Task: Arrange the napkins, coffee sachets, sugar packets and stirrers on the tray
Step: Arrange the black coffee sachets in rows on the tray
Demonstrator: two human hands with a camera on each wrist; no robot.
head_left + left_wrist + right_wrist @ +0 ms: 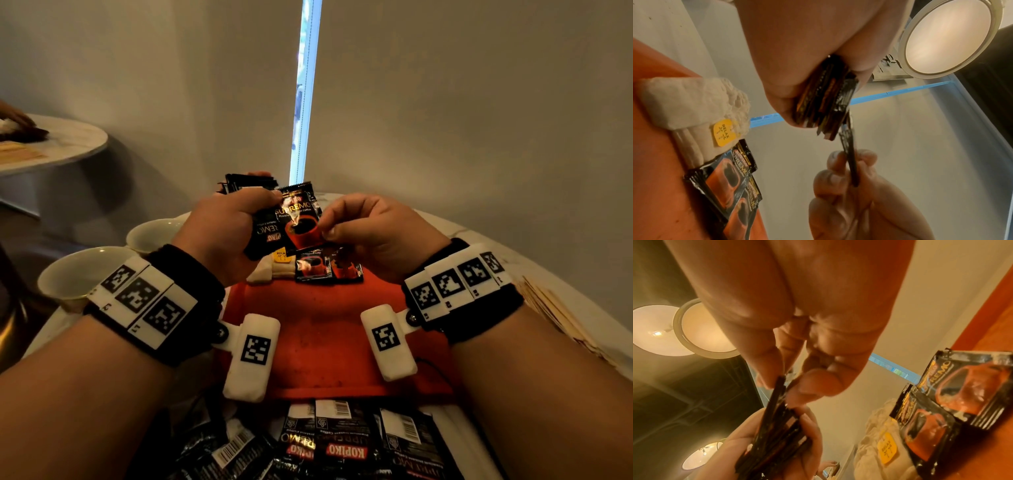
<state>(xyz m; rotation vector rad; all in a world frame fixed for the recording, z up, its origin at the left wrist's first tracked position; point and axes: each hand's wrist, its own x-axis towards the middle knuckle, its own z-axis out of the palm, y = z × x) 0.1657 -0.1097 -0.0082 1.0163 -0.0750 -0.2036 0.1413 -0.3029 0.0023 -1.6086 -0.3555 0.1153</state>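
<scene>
Left hand (222, 229): curled round a stack of coffee sachets (824, 104); the stack sits edge-on between thumb and fingers, its ends protruding past the fingertips in the left wrist view.
Right hand (373, 229): thumb and forefinger pinch the lower corner of the front sachet (299, 219), which faces the head camera with its red cup print; remaining fingers curled beneath.
Front sachet, relation to stack: its upper part overlaps the stack in the left hand; whether it is free of the stack cannot be told.
Tray (318, 335): red, below both hands.
Sachets on tray (327, 267): two lie side by side, face up, at the far edge, overlapping slightly.
Napkins (692, 104): white folded bundle with a yellow label, just beside the two sachets on the tray.
Loose sachets (342, 442): a heap at the near edge of the tray, off it.
Stirrers (555, 311): wooden, on the table to the right of the tray.
Cups (78, 274): two white, left of the tray.
</scene>
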